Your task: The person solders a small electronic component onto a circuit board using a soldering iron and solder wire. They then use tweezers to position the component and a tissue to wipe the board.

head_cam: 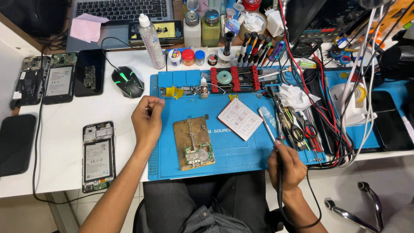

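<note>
Blue rubber covers the middle of the desk: a work mat (241, 146) with a tan holder (193, 142) lying on it, just in front of the person. A small green board (199, 155) sits clamped at the near end of that holder.

The right hand (286, 166) is at the near right edge of the mat. Its fingers are wrapped tight around a soldering iron (269, 127), held like a pen, with the thin tip pointing up and away. The tip is in the air, well apart from the board. A black cord runs back from the hand.

The left hand (148, 121) rests on the left edge of the mat. Its thumb and fingers are pinched together, maybe on something tiny, but it is too small to tell.

A white card (240, 118) lies between the holder and the iron. A mouse (127, 82) and an open phone (98, 156) lie on the white table to the left.

This looks like a pause before touching the board. The iron would have to swing left and down to the board, slowly, with the left hand keeping the holder from sliding.
</note>
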